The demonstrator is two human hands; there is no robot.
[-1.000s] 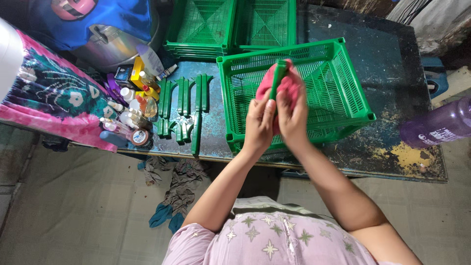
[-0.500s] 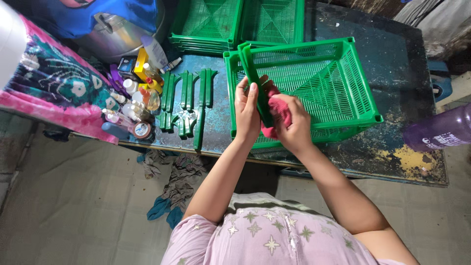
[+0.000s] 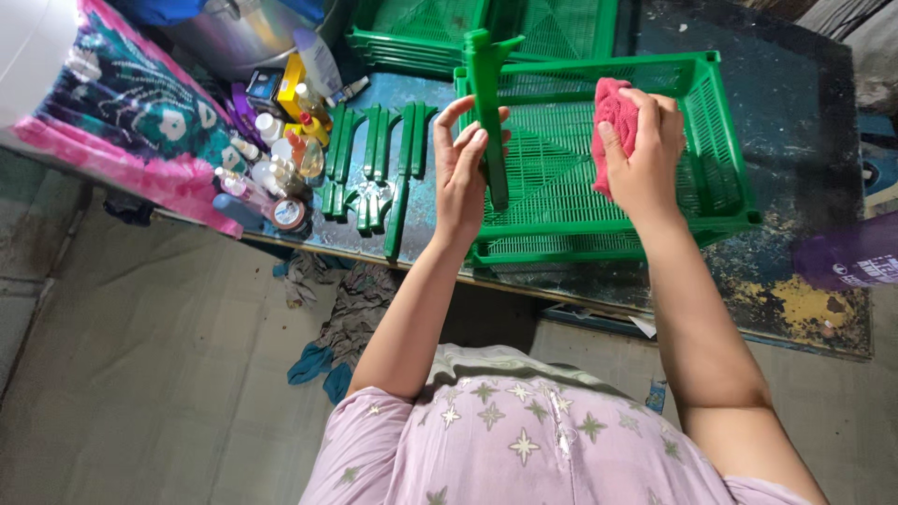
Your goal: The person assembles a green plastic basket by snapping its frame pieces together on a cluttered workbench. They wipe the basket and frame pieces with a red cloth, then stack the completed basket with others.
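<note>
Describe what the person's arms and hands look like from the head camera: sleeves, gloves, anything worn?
Both arms are bare from the shoulder down. The left hand and right hand wear no gloves, and no rings, watch or bracelets can be made out. The fingers are uncovered, with short nails. The only clothing in view is a pale lilac top printed with light star shapes, its short sleeves ending near the shoulders.

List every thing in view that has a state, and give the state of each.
left hand: shut on green plastic post, held upright
green plastic post: lifted, off the table
right hand: shut on pink cloth
pink cloth: bunched, apart from the post
green basket: upright on table, nothing inside
loose green posts: lying flat, side by side
small bottles: capped, clustered
</note>
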